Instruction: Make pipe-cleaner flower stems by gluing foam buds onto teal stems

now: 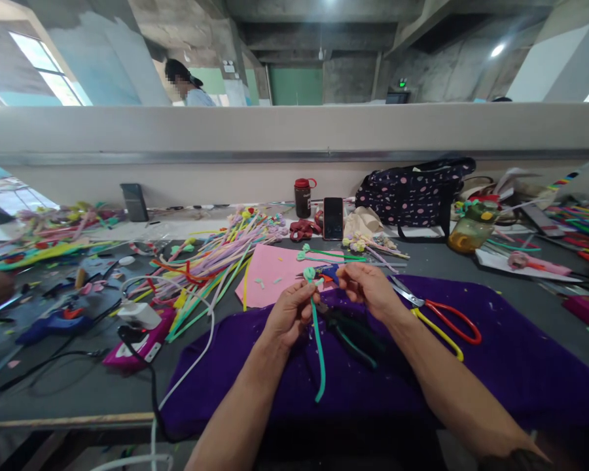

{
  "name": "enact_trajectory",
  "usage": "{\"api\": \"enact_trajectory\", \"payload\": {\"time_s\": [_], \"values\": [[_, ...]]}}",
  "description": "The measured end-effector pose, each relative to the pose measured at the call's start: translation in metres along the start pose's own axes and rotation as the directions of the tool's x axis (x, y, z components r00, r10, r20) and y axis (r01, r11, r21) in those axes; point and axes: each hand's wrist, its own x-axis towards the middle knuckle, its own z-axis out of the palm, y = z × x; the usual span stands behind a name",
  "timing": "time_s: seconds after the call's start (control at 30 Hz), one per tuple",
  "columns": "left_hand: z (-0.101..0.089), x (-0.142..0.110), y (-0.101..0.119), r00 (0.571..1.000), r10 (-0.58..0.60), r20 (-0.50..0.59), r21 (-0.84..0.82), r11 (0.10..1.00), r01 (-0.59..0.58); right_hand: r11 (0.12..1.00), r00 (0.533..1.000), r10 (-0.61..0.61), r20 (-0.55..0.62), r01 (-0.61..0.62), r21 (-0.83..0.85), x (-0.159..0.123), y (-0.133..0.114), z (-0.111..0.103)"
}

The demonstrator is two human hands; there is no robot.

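My left hand (290,313) is closed around a teal pipe cleaner (318,347) whose top end is curled into a small coil; its long tail hangs down over the purple cloth (495,353). My right hand (368,286) pinches at the coiled top, beside a small blue and orange piece I cannot make out. Both hands sit just above the cloth, in front of a pink sheet (269,275). Scissors with red and yellow handles (442,319) lie on the cloth just right of my right wrist.
A heap of coloured pipe cleaners (211,261) spreads to the left. A blue glue gun (53,322), a white plug and cables lie further left. A phone (332,218), a dark bottle (303,197), a dotted bag (412,193) and a jar (471,229) stand at the back. A person stands beyond the partition.
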Motion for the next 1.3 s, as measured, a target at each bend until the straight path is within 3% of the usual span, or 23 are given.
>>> {"api": "enact_trajectory", "payload": {"time_s": [0.1, 0.27, 0.37, 0.47, 0.7, 0.83, 1.0, 1.1, 1.3], "values": [[-0.003, 0.000, 0.003, 0.999, 0.038, -0.032, -0.036, 0.999, -0.039, 0.963, 0.999, -0.048, -0.015, 0.043, -0.267, 0.002, -0.003, -0.005], [-0.004, -0.002, 0.006, 1.000, 0.025, -0.019, -0.068, 0.997, -0.026, 0.884, 0.997, -0.043, 0.057, 0.065, -0.464, 0.001, 0.004, 0.000], [-0.004, -0.004, 0.006, 0.999, 0.038, -0.039, -0.095, 0.995, -0.041, 0.669, 0.992, -0.122, 0.019, 0.097, -0.737, 0.003, 0.008, -0.005], [-0.003, -0.005, 0.006, 0.998, 0.052, -0.043, -0.093, 0.994, -0.056, 0.433, 0.976, -0.212, -0.055, 0.044, -0.900, 0.008, 0.013, -0.014], [-0.001, -0.006, 0.006, 0.998, 0.054, -0.010, -0.012, 0.998, -0.054, 0.266, 0.959, -0.250, -0.135, -0.066, -0.962, 0.018, 0.029, -0.021], [0.000, -0.006, 0.006, 0.996, 0.083, -0.040, -0.031, 0.996, -0.085, 0.256, 0.956, -0.256, -0.143, -0.076, -0.964, 0.018, 0.028, -0.018], [-0.001, -0.006, 0.006, 0.993, 0.105, -0.047, -0.044, 0.993, -0.107, 0.299, 0.974, -0.150, -0.171, -0.120, -0.947, 0.033, 0.038, -0.018], [-0.001, -0.006, 0.007, 0.992, 0.113, -0.061, -0.034, 0.993, -0.116, 0.398, 0.976, -0.085, -0.201, -0.151, -0.905, 0.043, 0.045, -0.025], [-0.001, -0.009, 0.009, 0.987, 0.149, -0.062, -0.083, 0.985, -0.154, 0.713, 0.970, -0.073, -0.234, -0.113, -0.692, 0.036, 0.034, -0.036]]}}
